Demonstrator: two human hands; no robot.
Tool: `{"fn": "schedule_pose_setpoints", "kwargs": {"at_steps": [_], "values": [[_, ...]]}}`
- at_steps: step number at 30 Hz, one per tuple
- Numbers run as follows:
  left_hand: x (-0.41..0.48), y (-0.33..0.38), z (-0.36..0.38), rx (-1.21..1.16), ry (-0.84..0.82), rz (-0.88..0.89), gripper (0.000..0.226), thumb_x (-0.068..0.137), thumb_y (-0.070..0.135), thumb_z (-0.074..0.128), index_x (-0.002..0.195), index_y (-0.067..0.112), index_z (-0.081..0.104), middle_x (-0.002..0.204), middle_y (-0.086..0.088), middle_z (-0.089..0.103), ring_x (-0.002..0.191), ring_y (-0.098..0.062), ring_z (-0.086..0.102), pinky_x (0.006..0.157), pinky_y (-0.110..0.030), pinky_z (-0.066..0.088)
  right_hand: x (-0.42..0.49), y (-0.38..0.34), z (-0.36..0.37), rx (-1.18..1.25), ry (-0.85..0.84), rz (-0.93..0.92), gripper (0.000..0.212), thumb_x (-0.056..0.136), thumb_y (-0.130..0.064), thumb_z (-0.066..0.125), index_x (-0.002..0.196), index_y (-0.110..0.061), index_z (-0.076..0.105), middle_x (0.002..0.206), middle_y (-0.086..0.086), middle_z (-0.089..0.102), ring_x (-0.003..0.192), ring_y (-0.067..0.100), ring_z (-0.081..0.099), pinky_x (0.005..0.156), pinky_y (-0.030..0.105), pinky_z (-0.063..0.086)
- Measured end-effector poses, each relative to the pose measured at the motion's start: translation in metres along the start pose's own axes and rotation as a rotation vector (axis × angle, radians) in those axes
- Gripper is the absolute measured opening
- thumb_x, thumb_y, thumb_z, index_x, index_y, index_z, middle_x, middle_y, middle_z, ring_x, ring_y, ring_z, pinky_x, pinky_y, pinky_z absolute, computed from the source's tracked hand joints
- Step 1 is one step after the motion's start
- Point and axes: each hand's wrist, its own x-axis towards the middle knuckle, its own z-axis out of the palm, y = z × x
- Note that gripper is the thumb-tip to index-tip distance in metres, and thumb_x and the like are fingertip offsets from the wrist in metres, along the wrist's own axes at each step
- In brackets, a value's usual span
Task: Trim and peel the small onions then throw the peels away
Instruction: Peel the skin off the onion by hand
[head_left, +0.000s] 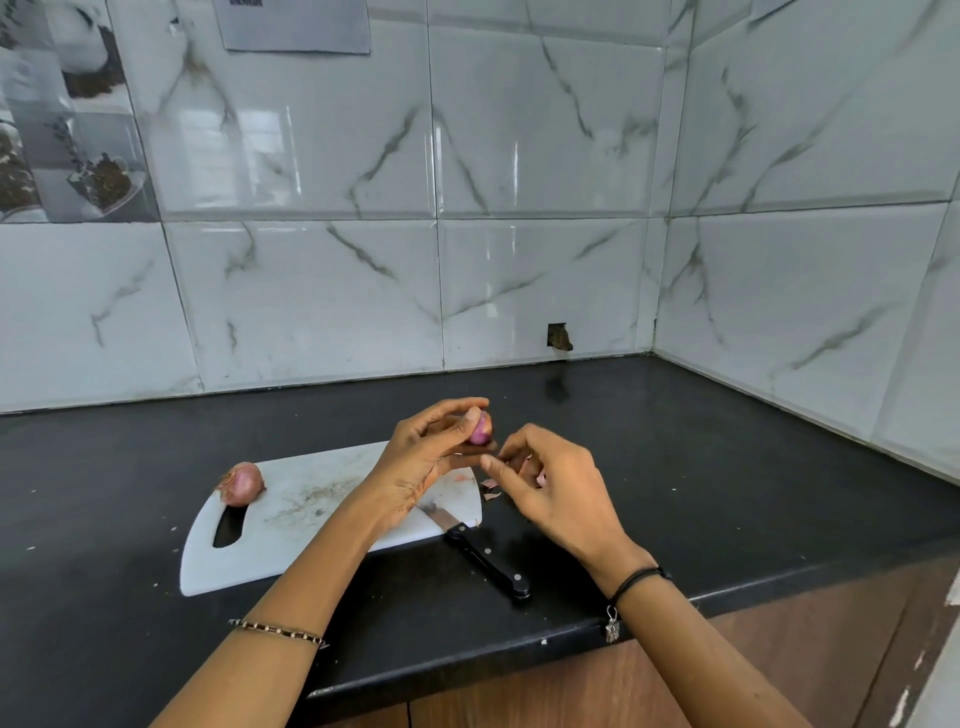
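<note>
Left grip (421, 457) around small onion (479, 429), apparently at its fingertips (480, 401).

Purple onion (479, 429) (white board (311, 514))

Left hand (415, 462), right hand (561, 493), fingers (457, 408) curled

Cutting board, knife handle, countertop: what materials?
Cutting board: likely white plastic, matte, scuffed with cut marks.
Knife handle: black, probably plastic, with metal-looking rivets.
Countertop: black polished stone or similar, since it faintly reflects the wall.
</note>
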Motion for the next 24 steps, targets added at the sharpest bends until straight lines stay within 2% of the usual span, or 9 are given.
{"fn": "schedule_pose_setpoints", "kwargs": {"at_steps": [2,6,8,13,17,21,24], "values": [[-0.002,0.0,-0.004,0.017,0.007,-0.011,0.04,0.086,0.021,0.073,0.125,0.014,0.07,0.121,-0.02,0.071,0.106,-0.033,0.072,0.09,-0.036,0.06,-0.001,-0.001,0.002,-0.069,-0.06,-0.017,0.029,0.091,-0.055,0.065,0.082,-0.028,0.061,0.071,-0.011,0.063,0.068,0.01,0.061,0.064,0.032,0.053],[-0.007,-0.003,-0.009,0.186,-0.014,0.013,0.047,0.086,0.016,0.079,0.13,0.027,0.068,0.123,-0.002,0.073,0.116,-0.017,0.069,0.1,-0.033,0.054,-0.003,-0.002,0.002,-0.131,-0.101,-0.024,0.028,0.093,-0.053,0.062,0.083,-0.028,0.06,0.069,-0.012,0.061,0.067,0.008,0.059,0.06,0.022,0.044],[-0.009,-0.004,-0.009,0.209,-0.019,0.032,0.048,0.087,0.013,0.078,0.131,0.027,0.067,0.123,0.0,0.073,0.116,-0.015,0.069,0.1,-0.031,0.055,-0.002,-0.002,0.001,-0.107,-0.085,0.0,0.021,0.093,-0.048,0.064,0.086,-0.029,0.06,0.069,-0.015,0.062,0.068,0.007,0.059,0.059,0.021,0.042],[-0.011,-0.005,-0.008,0.192,-0.032,0.043,0.046,0.087,0.01,0.078,0.13,0.022,0.067,0.124,-0.002,0.072,0.117,-0.019,0.069,0.098,-0.036,0.056,-0.002,-0.001,0.0,0.025,-0.042,0.027,0.01,0.094,-0.041,0.065,0.098,-0.033,0.06,0.08,-0.019,0.065,0.071,0.009,0.061,0.067,0.032,0.056],[-0.011,-0.006,-0.006,0.186,-0.056,0.05,0.048,0.08,-0.004,0.08,0.123,0.012,0.067,0.121,-0.003,0.073,0.112,-0.02,0.071,0.089,-0.027,0.058,0.0,0.003,0.0,0.079,0.051,0.016,0.013,0.095,-0.041,0.064,0.105,-0.032,0.065,0.089,-0.017,0.068,0.079,0.008,0.066,0.073,0.037,0.058],[-0.007,-0.01,-0.003,0.182,-0.031,0.068,0.049,0.074,-0.009,0.084,0.116,0.008,0.065,0.117,-0.008,0.073,0.104,-0.025,0.074,0.083,-0.029,0.06,0.001,0.004,0.001,0.036,0.102,-0.054,0.019,0.095,-0.037,0.068,0.113,-0.03,0.071,0.102,-0.018,0.065,0.093,0.004,0.066,0.078,0.035,0.057],[-0.005,-0.012,-0.002,0.238,-0.002,0.125,0.048,0.071,-0.007,0.086,0.109,0.011,0.064,0.108,-0.001,0.074,0.102,-0.022,0.074,0.081,-0.03,0.061,0.001,0.004,0.001,0.03,0.091,-0.092,0.022,0.096,-0.036,0.067,0.117,-0.033,0.072,0.106,-0.019,0.066,0.097,0.004,0.066,0.08,0.035,0.057]]}}
